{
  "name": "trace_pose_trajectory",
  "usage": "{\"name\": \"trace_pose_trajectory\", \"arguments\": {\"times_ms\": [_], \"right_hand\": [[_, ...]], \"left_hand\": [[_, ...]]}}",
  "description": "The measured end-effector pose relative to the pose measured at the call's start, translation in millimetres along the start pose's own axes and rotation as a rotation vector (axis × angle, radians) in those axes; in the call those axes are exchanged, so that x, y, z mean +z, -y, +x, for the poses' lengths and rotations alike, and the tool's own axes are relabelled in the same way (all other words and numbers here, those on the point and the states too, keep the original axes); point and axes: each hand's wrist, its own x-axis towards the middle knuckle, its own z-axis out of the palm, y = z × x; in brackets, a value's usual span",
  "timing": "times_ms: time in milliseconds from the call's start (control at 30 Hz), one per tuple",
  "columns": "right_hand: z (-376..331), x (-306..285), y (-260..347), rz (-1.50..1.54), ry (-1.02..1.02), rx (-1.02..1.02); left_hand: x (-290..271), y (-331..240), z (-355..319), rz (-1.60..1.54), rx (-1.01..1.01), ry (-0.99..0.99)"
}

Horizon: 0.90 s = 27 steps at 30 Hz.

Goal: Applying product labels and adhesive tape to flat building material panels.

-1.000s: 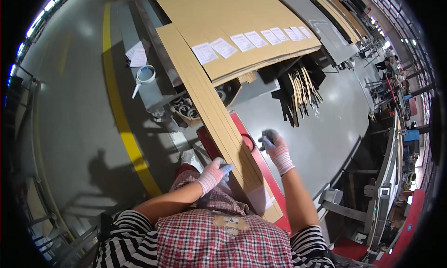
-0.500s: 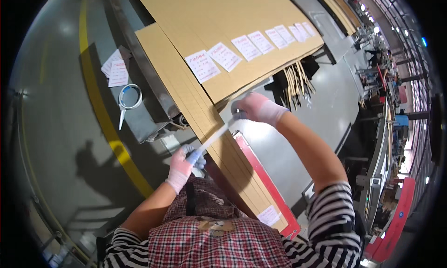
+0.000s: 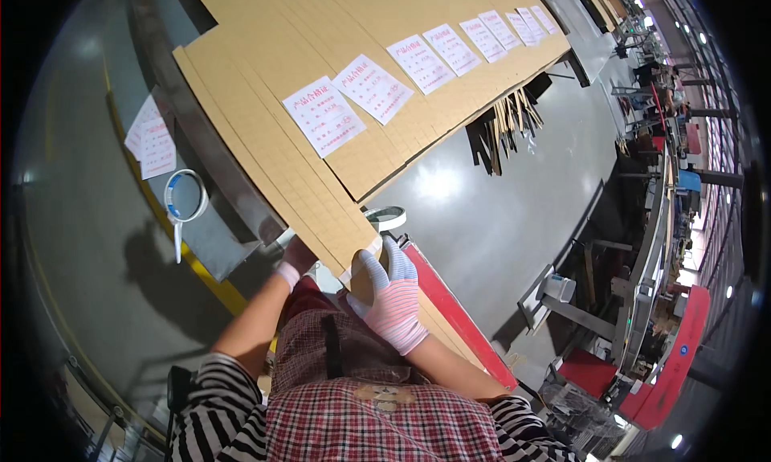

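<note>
My right hand (image 3: 389, 297), in a striped knit glove, lies on the near end of a stack of long brown cardboard strips (image 3: 321, 225). Its fingers are stretched out and apart over a pale band of tape (image 3: 346, 278) across the cardboard. A roll of tape (image 3: 389, 218) rests against the far side of the strips, just beyond my fingertips. My left hand (image 3: 296, 259), also gloved, reaches to the near side of the strips; its fingers are in shadow and hidden by the edge.
White printed slips (image 3: 324, 116) lie in a row on large cardboard sheets (image 3: 337, 20). To the left, another tape roll (image 3: 185, 195) and more slips (image 3: 151, 141) rest on a grey surface. A red-edged frame (image 3: 462, 317) runs along the right, with upright cardboard offcuts (image 3: 506, 124) beyond.
My right hand has come down from the far side onto the cardboard and released the tape roll. The left hand has dropped to the near edge. The stretched tape now lies against the cardboard.
</note>
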Motion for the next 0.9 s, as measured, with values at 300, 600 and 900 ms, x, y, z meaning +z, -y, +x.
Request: {"name": "trace_pose_trajectory", "arguments": {"times_ms": [300,600,900], "right_hand": [[3,-4,6,0.063,-0.050,-0.088],[1,-15,-20,0.192,-0.063,0.002],[106,-119,-31,-0.359,0.561,-0.721]], "left_hand": [[26,-18,-19,-0.750,-0.303,-0.174],[-140,-228,-1,-0.153,-0.412,-0.014],[-160,-244,52,0.206,-0.499,0.304]]}}
